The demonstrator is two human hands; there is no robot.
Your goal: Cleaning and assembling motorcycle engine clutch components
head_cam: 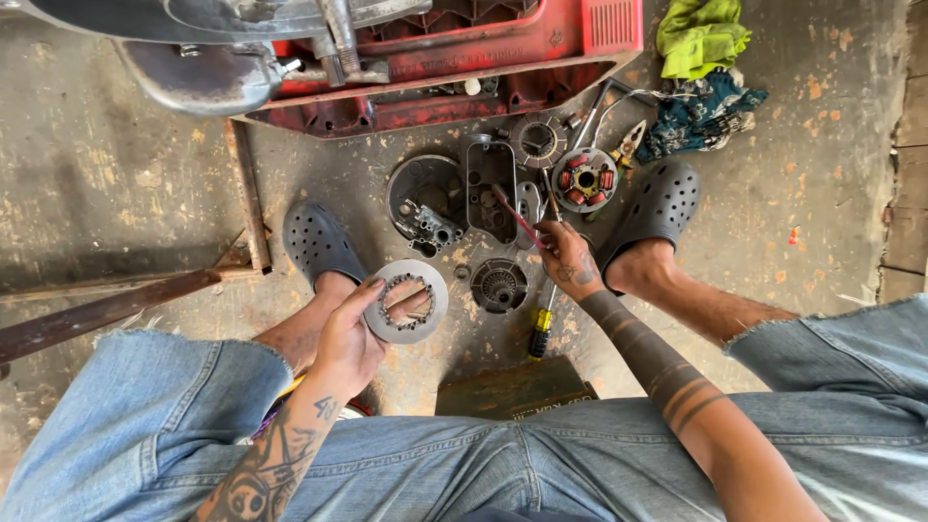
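Observation:
My left hand point(350, 340) holds a flat grey metal ring plate point(407, 301) with a toothed inner edge, gripped at its left rim above my left foot. My right hand point(568, 259) reaches forward and grips a thin red-handled tool point(516, 215) whose tip points into the dark engine cover point(489, 186) on the floor. A round toothed hub point(499, 284) lies on the floor between my two hands. A yellow-and-black screwdriver point(540, 329) lies just under my right wrist.
A round housing point(425, 201), a stator with copper coils point(584, 180), a small gear disc point(537, 139) and pliers point(629, 142) lie ahead. A red machine body point(503, 58) spans the top. Green and dark rags point(701, 68) sit top right. Rusty bars point(246, 193) lie left.

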